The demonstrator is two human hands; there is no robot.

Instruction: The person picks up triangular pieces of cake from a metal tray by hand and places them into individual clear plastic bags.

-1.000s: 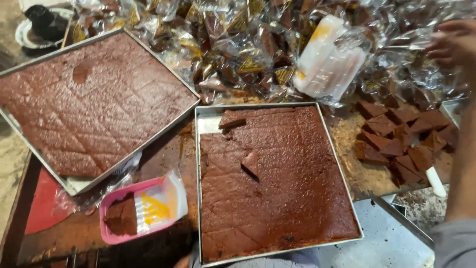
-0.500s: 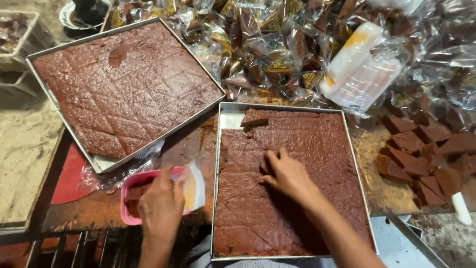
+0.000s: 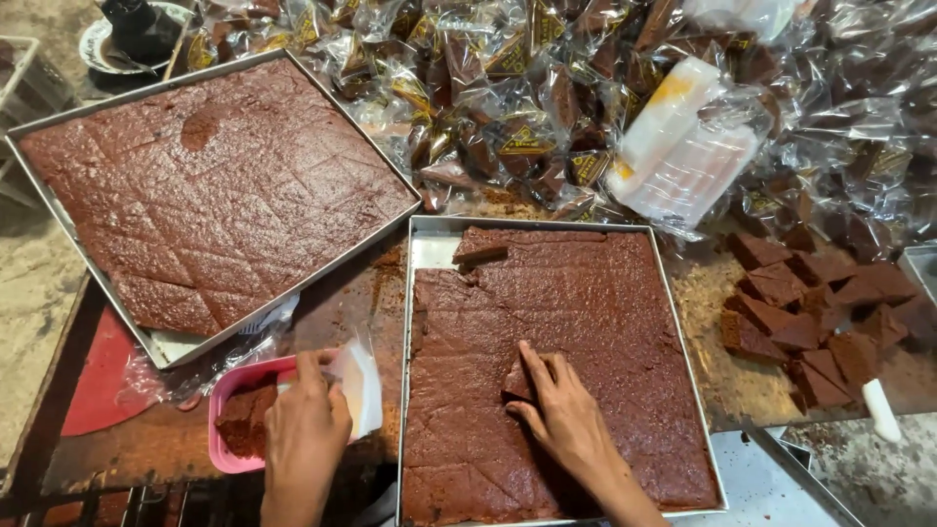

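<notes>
A metal tray (image 3: 422, 246) in front of me holds a scored slab of brown cake (image 3: 595, 303). My right hand (image 3: 558, 410) rests on the slab near its middle, fingers curled around one loosened cut piece (image 3: 516, 381). My left hand (image 3: 305, 429) lies on a pink plastic tub (image 3: 226, 402) left of the tray, touching its white lid (image 3: 357, 383). Brown cake scraps sit inside the tub.
A second metal tray (image 3: 59, 200) with a scored brown slab stands tilted at the back left. Many wrapped cake pieces (image 3: 508, 107) pile along the back. Loose cut pieces (image 3: 810, 312) lie at the right beside a stack of clear bags (image 3: 683, 156).
Both hands came into view over the last second. My right hand has slid down the slab onto a loose piece; my left hand has settled on the pink tub.
</notes>
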